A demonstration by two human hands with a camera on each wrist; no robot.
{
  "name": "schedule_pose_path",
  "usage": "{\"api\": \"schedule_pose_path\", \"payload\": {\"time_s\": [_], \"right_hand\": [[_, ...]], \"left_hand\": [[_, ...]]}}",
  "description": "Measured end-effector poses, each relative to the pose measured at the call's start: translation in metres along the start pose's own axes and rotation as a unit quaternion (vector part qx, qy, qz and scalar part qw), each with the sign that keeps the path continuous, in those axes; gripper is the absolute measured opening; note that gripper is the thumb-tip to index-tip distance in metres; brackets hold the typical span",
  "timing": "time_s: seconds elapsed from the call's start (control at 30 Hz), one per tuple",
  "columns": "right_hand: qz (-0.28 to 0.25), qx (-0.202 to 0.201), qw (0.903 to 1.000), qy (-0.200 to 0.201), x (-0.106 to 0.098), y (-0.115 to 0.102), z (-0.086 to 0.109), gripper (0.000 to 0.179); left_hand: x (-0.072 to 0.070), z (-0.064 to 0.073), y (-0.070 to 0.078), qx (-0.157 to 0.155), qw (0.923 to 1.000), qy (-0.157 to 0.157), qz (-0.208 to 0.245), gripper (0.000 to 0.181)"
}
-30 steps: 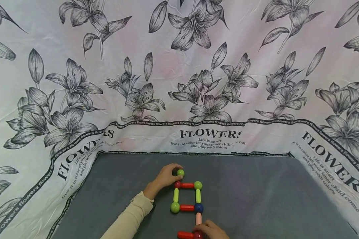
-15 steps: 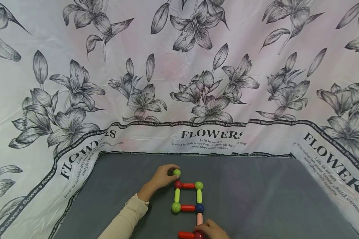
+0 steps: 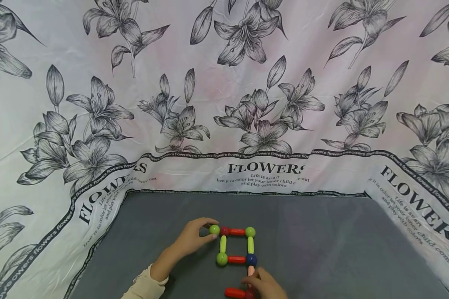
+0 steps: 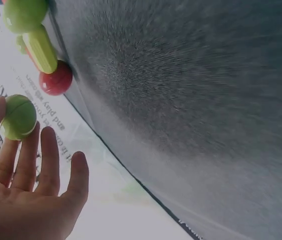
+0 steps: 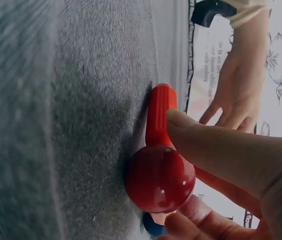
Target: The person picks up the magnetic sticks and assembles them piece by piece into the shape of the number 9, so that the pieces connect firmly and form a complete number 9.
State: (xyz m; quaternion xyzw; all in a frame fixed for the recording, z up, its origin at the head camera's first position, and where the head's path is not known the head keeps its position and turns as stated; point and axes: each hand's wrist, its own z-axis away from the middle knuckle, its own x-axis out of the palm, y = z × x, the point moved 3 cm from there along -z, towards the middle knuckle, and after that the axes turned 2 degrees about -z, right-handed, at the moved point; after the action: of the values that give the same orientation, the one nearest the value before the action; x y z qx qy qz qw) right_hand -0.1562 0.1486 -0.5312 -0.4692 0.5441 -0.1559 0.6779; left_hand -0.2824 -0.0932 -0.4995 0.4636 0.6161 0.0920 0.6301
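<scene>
My left hand (image 3: 188, 237) pinches a green ball (image 4: 19, 117) between thumb and fingertips. In the head view that ball sits just left of the dark red corner ball (image 3: 224, 231); a gap shows between them in the left wrist view. The corner belongs to a square of red rods, yellow-green rods and balls, with a blue ball (image 3: 251, 259) at its near right. A pink rod (image 3: 251, 270) runs from the blue ball towards me. My right hand (image 5: 230, 155) holds the large red ball (image 5: 159, 179) at its near end, which carries a red rod (image 5: 161, 115) pointing left.
The construction lies on a dark grey table (image 3: 321, 245). A white cloth (image 3: 265, 178) with printed flowers and lettering rises behind the table and along both sides. A dark strap piece (image 5: 213, 12) sits at the left sleeve's cuff.
My left hand has brought the green ball nearer to me and left, from beyond the red corner ball to its left side. My right hand stays by the near red ball.
</scene>
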Motion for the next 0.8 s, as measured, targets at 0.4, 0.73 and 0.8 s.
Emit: {"api": "schedule_pose_path", "payload": {"time_s": [0.4, 0.73, 0.8], "right_hand": [[0.065, 0.004, 0.9977, -0.020, -0.002, -0.009, 0.000, 0.037], [0.064, 0.027, 0.9972, -0.029, 0.002, -0.012, -0.002, 0.031], [0.068, 0.021, 0.9969, -0.032, 0.002, -0.010, -0.002, 0.031]], "left_hand": [[-0.005, 0.047, 0.002, -0.032, 0.9990, -0.014, 0.028, 0.038], [0.007, 0.064, -0.003, -0.053, 0.9968, -0.037, 0.048, 0.040], [0.008, 0.065, -0.003, -0.056, 0.9964, -0.038, 0.051, 0.039]]}}
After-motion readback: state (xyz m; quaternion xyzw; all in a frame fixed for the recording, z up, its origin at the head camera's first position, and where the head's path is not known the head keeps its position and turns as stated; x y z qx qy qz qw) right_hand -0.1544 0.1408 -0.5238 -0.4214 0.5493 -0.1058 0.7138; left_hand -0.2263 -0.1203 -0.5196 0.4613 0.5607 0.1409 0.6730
